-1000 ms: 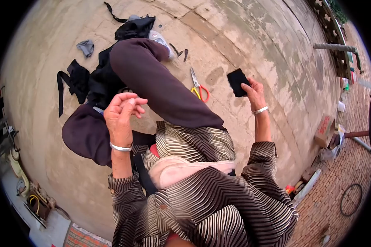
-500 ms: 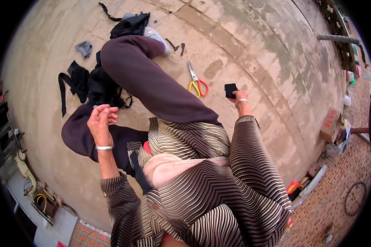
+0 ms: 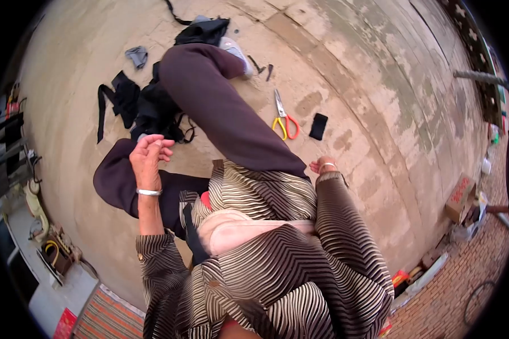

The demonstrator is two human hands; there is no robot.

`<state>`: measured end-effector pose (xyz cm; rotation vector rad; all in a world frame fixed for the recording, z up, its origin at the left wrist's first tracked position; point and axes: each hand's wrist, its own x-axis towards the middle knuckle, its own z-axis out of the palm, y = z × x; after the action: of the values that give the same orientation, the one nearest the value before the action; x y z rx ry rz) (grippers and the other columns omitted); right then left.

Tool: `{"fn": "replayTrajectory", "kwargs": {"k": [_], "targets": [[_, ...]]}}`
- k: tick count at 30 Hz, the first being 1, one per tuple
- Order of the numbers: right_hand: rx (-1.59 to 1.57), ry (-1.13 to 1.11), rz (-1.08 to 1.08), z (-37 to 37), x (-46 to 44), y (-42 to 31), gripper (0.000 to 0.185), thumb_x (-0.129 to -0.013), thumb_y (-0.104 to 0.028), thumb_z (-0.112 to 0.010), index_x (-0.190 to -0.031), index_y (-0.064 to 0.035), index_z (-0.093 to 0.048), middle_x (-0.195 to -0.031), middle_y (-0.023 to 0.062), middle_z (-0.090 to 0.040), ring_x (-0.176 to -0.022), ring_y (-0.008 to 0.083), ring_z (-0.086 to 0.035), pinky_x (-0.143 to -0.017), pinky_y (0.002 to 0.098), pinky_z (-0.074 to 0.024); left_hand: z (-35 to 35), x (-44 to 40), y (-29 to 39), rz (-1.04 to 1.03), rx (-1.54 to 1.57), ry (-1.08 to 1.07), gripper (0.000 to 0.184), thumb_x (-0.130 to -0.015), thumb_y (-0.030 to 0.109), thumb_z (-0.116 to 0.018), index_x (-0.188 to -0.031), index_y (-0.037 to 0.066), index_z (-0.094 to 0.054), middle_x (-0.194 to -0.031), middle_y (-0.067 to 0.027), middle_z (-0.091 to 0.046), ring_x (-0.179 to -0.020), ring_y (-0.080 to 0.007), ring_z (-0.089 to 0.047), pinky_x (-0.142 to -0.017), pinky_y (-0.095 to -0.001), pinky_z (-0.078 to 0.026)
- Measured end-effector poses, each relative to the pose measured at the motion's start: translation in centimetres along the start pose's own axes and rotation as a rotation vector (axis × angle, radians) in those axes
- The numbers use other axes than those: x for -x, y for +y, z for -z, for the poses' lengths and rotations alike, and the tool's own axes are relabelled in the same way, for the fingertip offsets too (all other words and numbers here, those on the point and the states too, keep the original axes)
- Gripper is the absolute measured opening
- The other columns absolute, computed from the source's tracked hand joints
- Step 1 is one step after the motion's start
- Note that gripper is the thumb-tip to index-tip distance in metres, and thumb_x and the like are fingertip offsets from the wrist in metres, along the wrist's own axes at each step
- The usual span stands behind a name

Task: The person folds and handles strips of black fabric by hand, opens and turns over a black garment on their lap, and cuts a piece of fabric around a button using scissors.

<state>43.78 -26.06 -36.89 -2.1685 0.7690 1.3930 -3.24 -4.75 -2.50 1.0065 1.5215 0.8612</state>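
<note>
My left hand (image 3: 149, 161) is raised above my bent knee, with the thumb against curled fingers. Whatever it may pinch is too small to make out. Near my hip, my right hand (image 3: 324, 164) hangs over the concrete, its fingers loosely bent and holding nothing. Beyond it a small black cloth piece (image 3: 318, 126) lies on the ground. Scissors (image 3: 283, 117) with one yellow and one red handle lie beside that piece, blades pointing away from me. Past my left hand, black fabric (image 3: 152, 110) is heaped by my leg.
A grey scrap (image 3: 136, 56) and thin dark strips (image 3: 257, 65) lie on the concrete. More black cloth (image 3: 203, 32) rests by my shoe (image 3: 236, 55). A cardboard box (image 3: 461, 198) stands at the right beside brick paving (image 3: 435, 305). A striped mat (image 3: 108, 316) is at lower left.
My right hand has let go of the black cloth piece, which now lies on the ground, and has drawn back toward my body. My left hand keeps its curled pose.
</note>
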Motion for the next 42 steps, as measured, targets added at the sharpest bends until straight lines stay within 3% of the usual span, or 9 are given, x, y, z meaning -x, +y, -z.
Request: {"fn": "replayTrajectory", "kwargs": {"k": [8,16,18,22,26,28,30,35,42], "targets": [[-0.098,-0.349,0.773,-2.7,12.5,-14.6,0.019,-0.088,-0.006,-0.053,-0.104,0.0043,-0.057,-0.089,0.019,-0.068,-0.076,0.0308,-0.07,-0.064,0.0384,-0.0589,0.6,-2.0,-0.1,0.022,0.036,0.008,0.018,-0.092,0.013,-0.057,-0.1,-0.003,-0.06,-0.086,-0.0138,-0.071,-0.065,-0.0108,-0.063,-0.057,-0.0212,-0.049],[0.172,-0.575,1.65,-13.0,41.6,-24.9,0.02,-0.092,-0.01,-0.059,-0.106,0.0037,-0.063,-0.09,0.0116,-0.068,-0.079,0.0185,-0.066,-0.074,0.028,-0.053,2.6,-8.5,-6.5,0.151,0.059,0.07,0.017,-0.09,0.013,-0.058,-0.094,-0.003,-0.062,-0.077,-0.0134,-0.07,-0.056,-0.0122,-0.062,-0.048,-0.0237,-0.05],[0.55,-0.246,1.95,-16.4,45.4,-25.8,0.017,-0.091,-0.01,-0.061,-0.101,0.0024,-0.065,-0.088,0.0071,-0.067,-0.077,0.0136,-0.062,-0.073,0.0251,-0.0493,2.6,-10.0,-7.6,0.277,0.111,0.084,0.016,-0.089,0.012,-0.058,-0.093,-0.003,-0.062,-0.077,-0.0135,-0.07,-0.056,-0.0132,-0.063,-0.048,-0.024,-0.05],[0.724,-0.677,1.839,-23.1,50.4,-25.2,0.017,-0.089,-0.013,-0.062,-0.094,0.0032,-0.064,-0.078,0.0054,-0.065,-0.072,0.0092,-0.059,-0.066,0.0241,-0.0465,1.3,-12.5,-10.2,0.3,0.032,0.145,0.015,-0.084,0.012,-0.058,-0.089,-0.001,-0.064,-0.074,-0.0098,-0.07,-0.057,-0.0119,-0.064,-0.048,-0.0256,-0.051],[0.935,-0.667,1.851,-28.2,48.8,-26.0,0.017,-0.086,-0.012,-0.063,-0.087,0.0048,-0.064,-0.071,0.0055,-0.063,-0.068,0.0105,-0.059,-0.061,0.0271,-0.0466,-1.2,-14.0,-11.1,0.089,-0.666,0.192,0.022,-0.08,0.016,-0.065,-0.099,0.004,-0.063,-0.088,-0.0149,-0.069,-0.087,-0.0364,-0.066,-0.076,-0.0435,-0.052],[0.96,-0.68,1.816,-29.9,47.2,-26.6,0.016,-0.086,-0.011,-0.063,-0.087,0.0047,-0.064,-0.069,0.0065,-0.063,-0.065,0.012,-0.059,-0.061,0.0288,-0.047,-1.8,-15.7,-12.2,-0.026,-0.778,0.114,0.035,-0.079,0.018,-0.071,-0.108,0.006,-0.057,-0.105,-0.0142,-0.064,-0.101,-0.0328,-0.06,-0.083,-0.0442,-0.049],[1.094,-0.413,1.912,-30.1,48.6,-25.4,0.013,-0.084,-0.01,-0.063,-0.085,0.0032,-0.064,-0.066,0.013,-0.063,-0.061,0.0178,-0.06,-0.06,0.0318,-0.0478,-2.8,-18.0,-12.5,-0.447,-0.991,0.108,0.048,-0.075,0.017,-0.074,-0.117,0.003,-0.054,-0.114,-0.0137,-0.057,-0.11,-0.0321,-0.053,-0.094,-0.0419,-0.044],[1.015,-0.427,1.891,-30.4,50.0,-24.7,0.011,-0.083,-0.008,-0.064,-0.084,0.0034,-0.062,-0.064,0.0128,-0.062,-0.058,0.0195,-0.059,-0.057,0.032,-0.047,-4.3,-23.8,-12.0,-0.337,-1.173,0.034,0.084,-0.07,0.031,-0.082,-0.136,0.004,-0.038,-0.148,-0.0187,-0.031,-0.135,-0.0359,-0.032,-0.107,-0.0593,-0.03],[0.939,-0.478,1.898,-30.7,50.4,-23.7,0.009,-0.084,-0.005,-0.065,-0.085,0.0037,-0.061,-0.059,0.0111,-0.056,-0.052,0.0165,-0.054,-0.053,0.0308,-0.0433,-3.4,-27.6,-14.5,-0.137,-1.236,-0.002,0.091,-0.073,0.038,-0.079,-0.141,0.0,-0.032,-0.151,-0.0218,-0.026,-0.137,-0.037,-0.031,-0.108,-0.0624,-0.028]]}}
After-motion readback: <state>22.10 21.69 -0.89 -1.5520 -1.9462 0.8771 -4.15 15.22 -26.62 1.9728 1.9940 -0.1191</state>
